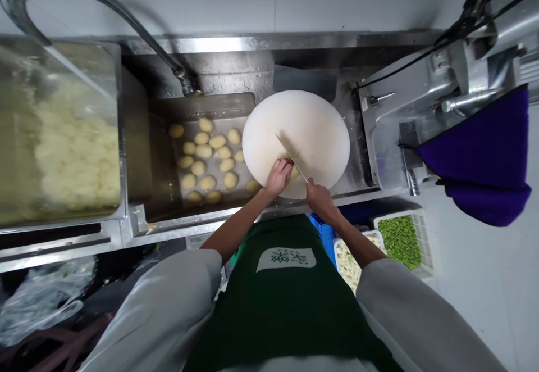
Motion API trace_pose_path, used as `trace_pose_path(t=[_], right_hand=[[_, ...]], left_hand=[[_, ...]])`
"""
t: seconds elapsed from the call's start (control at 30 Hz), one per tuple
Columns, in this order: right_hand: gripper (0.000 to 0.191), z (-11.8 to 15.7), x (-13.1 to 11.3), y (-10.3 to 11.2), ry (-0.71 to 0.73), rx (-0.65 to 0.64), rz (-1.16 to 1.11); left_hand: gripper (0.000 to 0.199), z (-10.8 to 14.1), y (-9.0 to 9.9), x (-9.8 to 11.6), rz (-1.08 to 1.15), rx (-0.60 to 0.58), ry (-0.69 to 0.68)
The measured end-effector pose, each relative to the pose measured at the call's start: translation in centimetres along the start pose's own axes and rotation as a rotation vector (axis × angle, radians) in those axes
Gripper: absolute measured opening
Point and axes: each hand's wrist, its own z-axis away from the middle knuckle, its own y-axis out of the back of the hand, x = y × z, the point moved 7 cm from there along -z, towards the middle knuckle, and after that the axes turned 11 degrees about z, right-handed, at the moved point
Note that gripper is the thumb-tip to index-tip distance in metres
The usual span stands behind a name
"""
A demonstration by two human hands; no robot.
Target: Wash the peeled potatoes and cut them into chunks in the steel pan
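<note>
A round white cutting board (311,127) lies over the right side of the sink. Near its front edge my left hand (280,176) has its fingers curled on a peeled potato (294,172), most of which is hidden by the hand and the blade. Wrapped round a knife handle, my right hand (319,199) holds the knife (290,157). Its blade slants up and left across the board, close beside my left fingertips and against the potato. Whether the edge is in the potato, I cannot tell.
Several peeled potatoes (203,151) lie in the sink basin (162,192) left of the board. A tall tub (123,164) of water and pale potato pieces stands farther left, under a curved faucet (113,2). Baskets of chopped greens (400,241) and pale shreds (348,265) sit below right. A purple cloth (475,153) hangs right.
</note>
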Motion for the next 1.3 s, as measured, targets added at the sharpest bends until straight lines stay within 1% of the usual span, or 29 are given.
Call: trace_pose_path(t=[0.13, 0.27, 0.43, 0.57, 0.67, 0.8, 1.07, 1.3], right_hand=[[0.037, -0.4, -0.1, 0.6, 0.013, 0.023, 0.013], [0.037, -1.0, -0.2, 1.1, -0.004, 0.002, 0.018], [0.041, -1.1, -0.5, 1.8, 0.011, 0.019, 0.032], [0.039, -1.4, -0.7, 1.8, 0.002, 0.011, 0.034], [0.04, -1.6, -0.9, 1.9, 0.013, 0.039, 0.042], [0.04, -1.7, -1.1, 2.3, 0.016, 0.035, 0.036], [0.044, -1.8, -1.6, 2.9, 0.023, 0.03, 0.044], [0.041, -1.9, -1.9, 3.0, 0.03, 0.04, 0.039]], left_hand=[[0.032, 0.2, -0.2, 0.0, -0.051, 0.038, -0.039], [0.033, 0.5, -0.3, 0.1, -0.046, 0.065, -0.066], [0.033, 0.7, -0.5, -0.2, -0.048, 0.084, -0.053], [0.034, 1.0, -0.6, -0.4, -0.048, 0.092, -0.042], [0.034, 1.2, -0.6, -0.5, -0.078, 0.111, -0.042], [0.034, 1.4, -0.6, -0.5, -0.057, 0.103, -0.06], [0.039, 1.7, -0.7, -0.9, -0.015, 0.076, -0.011], [0.038, 2.0, -0.8, -1.2, -0.013, 0.063, 0.001]])
